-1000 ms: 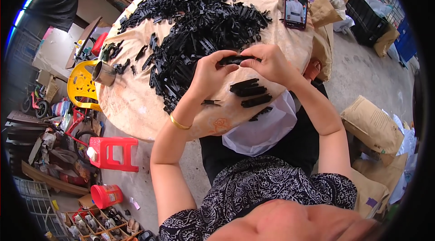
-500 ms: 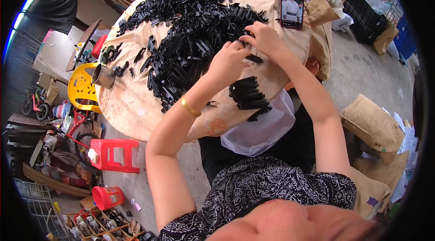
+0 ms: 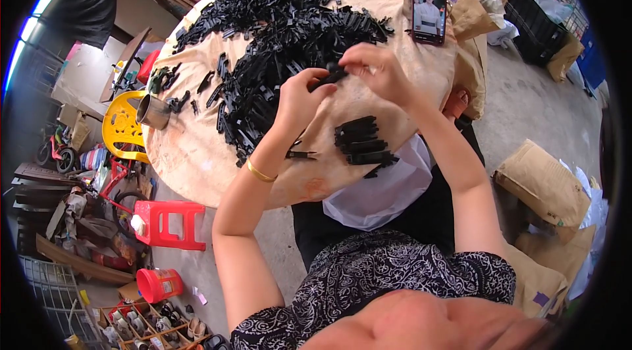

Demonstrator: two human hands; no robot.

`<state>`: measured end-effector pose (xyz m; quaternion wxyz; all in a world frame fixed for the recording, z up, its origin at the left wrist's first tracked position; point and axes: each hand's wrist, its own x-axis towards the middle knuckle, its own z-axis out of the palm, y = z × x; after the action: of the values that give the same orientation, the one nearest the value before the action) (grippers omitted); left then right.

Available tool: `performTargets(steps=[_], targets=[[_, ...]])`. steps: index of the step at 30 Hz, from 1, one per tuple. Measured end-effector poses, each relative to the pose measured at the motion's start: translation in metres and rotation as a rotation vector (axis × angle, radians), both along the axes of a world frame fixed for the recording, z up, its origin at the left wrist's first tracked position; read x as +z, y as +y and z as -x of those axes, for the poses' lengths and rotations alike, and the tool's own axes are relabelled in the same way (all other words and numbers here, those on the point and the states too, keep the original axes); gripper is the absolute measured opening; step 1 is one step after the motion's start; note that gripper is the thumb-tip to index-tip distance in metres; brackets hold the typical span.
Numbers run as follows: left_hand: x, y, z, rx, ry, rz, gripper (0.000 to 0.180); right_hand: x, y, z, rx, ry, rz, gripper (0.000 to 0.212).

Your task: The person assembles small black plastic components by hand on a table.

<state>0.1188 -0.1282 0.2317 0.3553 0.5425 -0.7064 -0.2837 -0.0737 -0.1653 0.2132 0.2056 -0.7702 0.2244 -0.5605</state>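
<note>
Since the frame half a second back, left hand point(image 3: 299, 99) has shifted left and right hand point(image 3: 382, 74) has dropped slightly toward the bench's near edge. Biggest thing is the round bench point(image 3: 191, 159) under a peach cloth. Yellow chair point(image 3: 122, 123) is beside its left edge; red stool point(image 3: 171, 225) on the floor, off the near left edge. Large pile of black parts point(image 3: 283, 41) runs from the far edge down the middle toward the near edge. White plastic bag point(image 3: 378, 202) hangs below the near right edge, at the person's lap. Both hands are over the bench, right of its middle, by the pile's right side. Row of black parts point(image 3: 361, 139), side by side, near the near right edge. Phone point(image 3: 428, 8) upright by the far right edge; metal can point(image 3: 153, 112) at the left edge. Smallest: black piece point(image 3: 327, 78), between the hands. Left fingers are pinched on it; right fingers are loosely curled, partly apart, tips at its right end, can't tell if gripping.
</note>
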Motion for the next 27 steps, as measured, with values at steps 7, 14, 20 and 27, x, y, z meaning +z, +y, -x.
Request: performTargets(steps=[7, 14, 20, 27], targets=[[0.002, 0.006, -0.003, -0.054, 0.328, -0.255, 0.035, -0.004, 0.011, -0.007, -0.055, 0.247, 0.27, 0.01], [-0.004, 0.005, -0.005, -0.039, 0.315, -0.108, 0.034, -0.002, 0.018, -0.01, -0.011, 0.13, 0.03, 0.03], [0.001, 0.012, -0.003, -0.063, -0.104, 0.195, 0.033, -0.008, 0.011, 0.001, 0.167, 0.158, -0.433, 0.036], [0.007, 0.015, 0.001, -0.129, -0.151, 0.353, 0.031, -0.011, 0.013, 0.003, 0.176, 0.081, -0.385, 0.029]])
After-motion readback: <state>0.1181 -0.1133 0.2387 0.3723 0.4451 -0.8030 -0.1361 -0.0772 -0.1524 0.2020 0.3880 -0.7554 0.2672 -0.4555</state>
